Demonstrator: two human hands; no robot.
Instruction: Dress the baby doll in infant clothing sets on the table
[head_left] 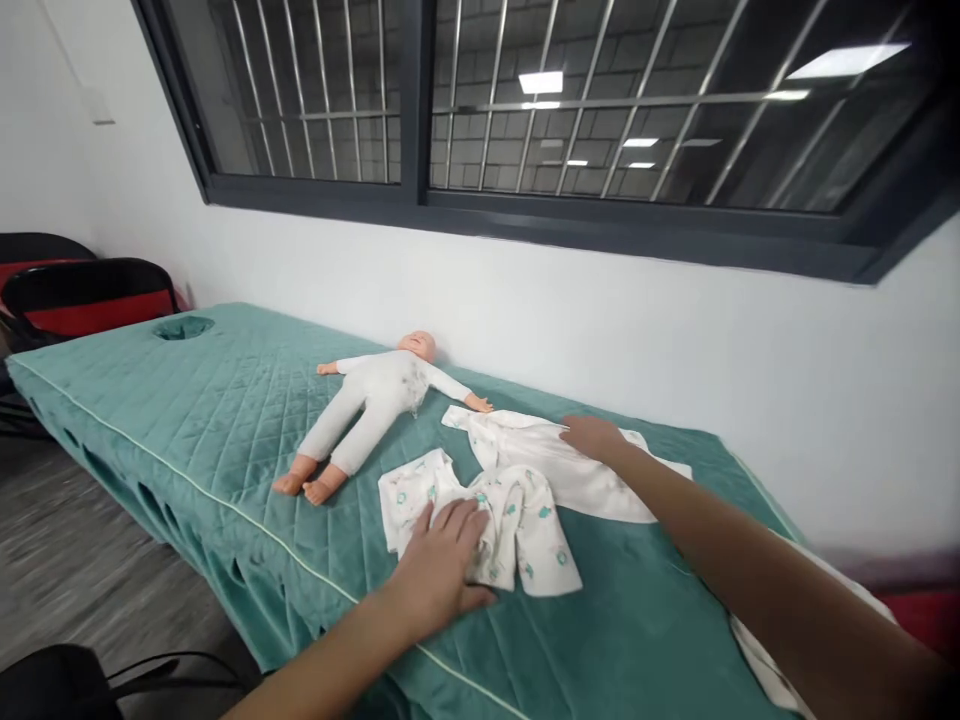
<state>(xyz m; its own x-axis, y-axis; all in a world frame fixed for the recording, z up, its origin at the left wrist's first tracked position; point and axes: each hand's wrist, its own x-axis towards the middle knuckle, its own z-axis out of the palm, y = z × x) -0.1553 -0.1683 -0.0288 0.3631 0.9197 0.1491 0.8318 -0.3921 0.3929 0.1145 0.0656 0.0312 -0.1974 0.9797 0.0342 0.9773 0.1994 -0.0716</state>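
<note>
Around the left hand (442, 565) as clock centre: fingers slack and unclenched, spread a little toward one o'clock, laid flat on the printed shirt (544, 530), with the thumb out toward four. Directly beneath those fingertips, the shirt's middle; one sleeve out to eleven o'clock, the other to three, with small green motifs over white cloth.

At two o'clock from there, the right hand (594, 438), palm down on a long white garment (525, 452), with fingers bent toward nine. Cannot tell a pinch of fabric from a mere touch at those fingertips. Cloth running from beneath them to nine o'clock and to four, close behind the shirt.

At eleven o'clock from the left hand, a doll (379, 385) on its back in a white suit, head toward one o'clock, feet toward seven, one small hand just beside the white garment's edge.

Beneath everything, a green quilted cover (247, 400); at ten o'clock, past its round hollow (182, 327), black-and-red chairs (94, 290).
</note>
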